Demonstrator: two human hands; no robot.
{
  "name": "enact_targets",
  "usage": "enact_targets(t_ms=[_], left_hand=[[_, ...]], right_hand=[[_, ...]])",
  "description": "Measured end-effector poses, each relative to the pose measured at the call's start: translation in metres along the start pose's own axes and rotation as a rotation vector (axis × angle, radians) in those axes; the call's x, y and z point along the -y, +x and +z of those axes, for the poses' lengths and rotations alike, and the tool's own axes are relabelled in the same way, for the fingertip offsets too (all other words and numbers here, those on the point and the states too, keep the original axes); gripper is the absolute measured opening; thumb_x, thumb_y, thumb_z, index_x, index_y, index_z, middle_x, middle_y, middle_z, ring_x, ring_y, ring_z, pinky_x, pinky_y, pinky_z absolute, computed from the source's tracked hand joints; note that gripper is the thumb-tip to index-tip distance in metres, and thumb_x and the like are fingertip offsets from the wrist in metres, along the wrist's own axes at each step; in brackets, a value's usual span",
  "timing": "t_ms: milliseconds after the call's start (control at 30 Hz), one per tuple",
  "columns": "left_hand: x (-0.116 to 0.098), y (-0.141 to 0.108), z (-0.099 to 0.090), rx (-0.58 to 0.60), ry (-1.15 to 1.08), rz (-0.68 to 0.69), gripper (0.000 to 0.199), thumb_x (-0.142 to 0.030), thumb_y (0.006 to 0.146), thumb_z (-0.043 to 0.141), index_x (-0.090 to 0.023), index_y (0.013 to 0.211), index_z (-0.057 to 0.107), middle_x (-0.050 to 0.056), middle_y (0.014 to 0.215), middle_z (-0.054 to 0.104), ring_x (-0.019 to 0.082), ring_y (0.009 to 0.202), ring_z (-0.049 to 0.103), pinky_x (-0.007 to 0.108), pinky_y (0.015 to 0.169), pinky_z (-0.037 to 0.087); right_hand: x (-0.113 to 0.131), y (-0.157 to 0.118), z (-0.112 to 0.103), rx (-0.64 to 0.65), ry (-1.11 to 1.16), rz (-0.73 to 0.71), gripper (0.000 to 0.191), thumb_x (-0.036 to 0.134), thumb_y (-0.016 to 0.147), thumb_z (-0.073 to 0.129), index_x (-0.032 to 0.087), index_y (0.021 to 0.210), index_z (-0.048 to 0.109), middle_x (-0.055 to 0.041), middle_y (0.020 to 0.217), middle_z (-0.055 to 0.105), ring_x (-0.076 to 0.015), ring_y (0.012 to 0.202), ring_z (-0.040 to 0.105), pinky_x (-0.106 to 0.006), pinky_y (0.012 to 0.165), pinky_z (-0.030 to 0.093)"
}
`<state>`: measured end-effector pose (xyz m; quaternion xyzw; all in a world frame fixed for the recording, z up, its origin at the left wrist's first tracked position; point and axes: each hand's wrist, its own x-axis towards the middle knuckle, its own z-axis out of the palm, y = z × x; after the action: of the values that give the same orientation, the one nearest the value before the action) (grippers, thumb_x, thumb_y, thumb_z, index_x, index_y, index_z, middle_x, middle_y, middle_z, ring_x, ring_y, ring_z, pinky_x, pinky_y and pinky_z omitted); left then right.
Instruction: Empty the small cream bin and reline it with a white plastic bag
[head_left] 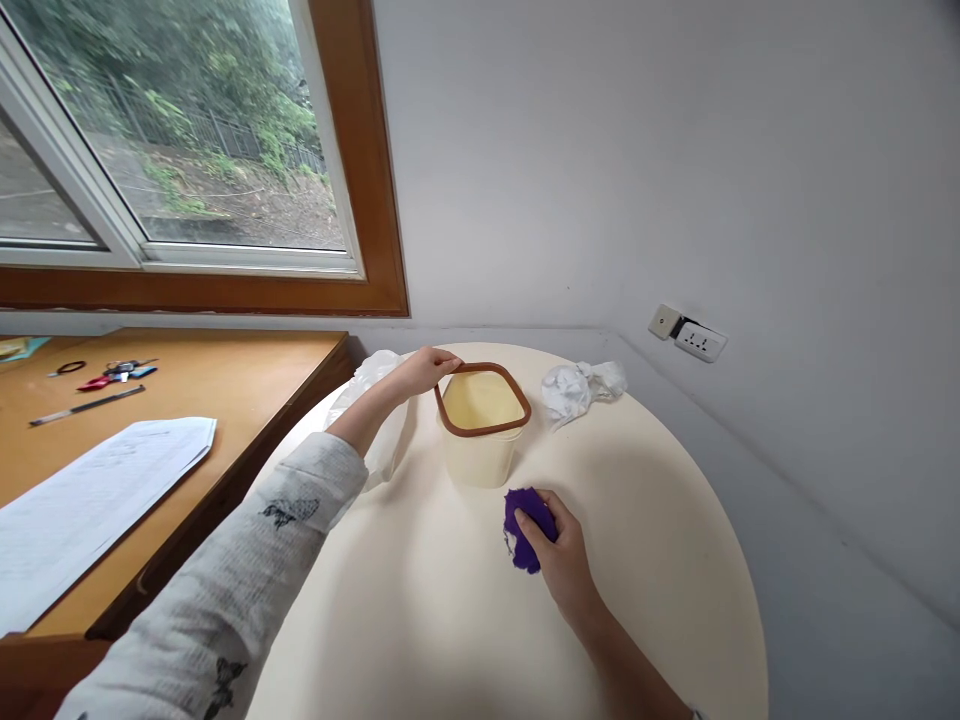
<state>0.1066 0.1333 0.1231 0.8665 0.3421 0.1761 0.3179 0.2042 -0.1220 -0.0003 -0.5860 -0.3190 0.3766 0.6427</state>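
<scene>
A small cream plastic waste bin (480, 460) with a brown rim stands upright on the round table, its inside showing bare. My left hand (429, 371) reaches to the bin's far left corner, its fingers closed on the brown rim. A folded purple cloth (528, 530) with a frayed edge is gripped in my right hand (564, 560), thumb on top, just in front of the bin. Behind my left forearm lies a white plastic bag (382, 455), partly hidden by the arm. Right of the bin is a crumpled white plastic bag (574, 390).
The round cream table (660, 560) stands against the wall, below a power socket (700, 341). Close on the left is a wooden desk (262, 370) bearing papers (112, 490), a pen (86, 406) and a bunch of keys (120, 373). A window (240, 130) is above it.
</scene>
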Motion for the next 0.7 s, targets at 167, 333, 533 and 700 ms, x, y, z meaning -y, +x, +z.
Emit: enact_targets(t_ms=[167,333,533,700], left_hand=[[0.003,0.021,0.001,0.074,0.037,0.050,0.050,-0.060,0.076,0.042,-0.017,0.084,0.068,0.001,0.082,0.066,0.017,0.075,0.055,0.026,0.067,0.045],[0.000,0.024,0.002,0.167,0.060,0.107,0.047,-0.055,0.079,0.040,-0.017,0.083,0.067,0.001,0.081,0.065,0.016,0.072,0.056,0.024,0.065,0.045],[-0.002,0.024,0.003,0.231,0.094,0.125,0.043,-0.051,0.079,0.041,-0.018,0.090,0.066,0.003,0.091,0.067,0.017,0.078,0.058,0.023,0.064,0.046],[-0.004,0.024,0.004,0.204,0.147,0.115,0.040,-0.046,0.079,0.042,-0.018,0.095,0.065,0.005,0.099,0.066,0.019,0.084,0.059,0.023,0.068,0.046]], right_hand=[[-0.001,0.002,-0.001,0.004,-0.009,0.007,0.026,0.040,0.074,0.061,0.017,0.083,0.053,0.0019,0.064,0.051,-0.0077,0.048,0.045,-0.019,0.039,0.042],[0.002,-0.003,0.002,0.002,-0.042,0.008,0.025,0.040,0.074,0.060,0.017,0.082,0.054,0.0019,0.064,0.051,-0.0073,0.046,0.044,-0.018,0.037,0.040],[0.002,-0.007,0.004,0.018,-0.050,0.000,0.022,0.038,0.075,0.060,0.018,0.083,0.055,0.0030,0.064,0.050,-0.0070,0.046,0.044,-0.018,0.038,0.041],[0.001,-0.008,0.005,0.026,-0.054,-0.003,0.021,0.037,0.076,0.059,0.018,0.082,0.054,0.0038,0.062,0.049,-0.0067,0.046,0.043,-0.018,0.037,0.040]])
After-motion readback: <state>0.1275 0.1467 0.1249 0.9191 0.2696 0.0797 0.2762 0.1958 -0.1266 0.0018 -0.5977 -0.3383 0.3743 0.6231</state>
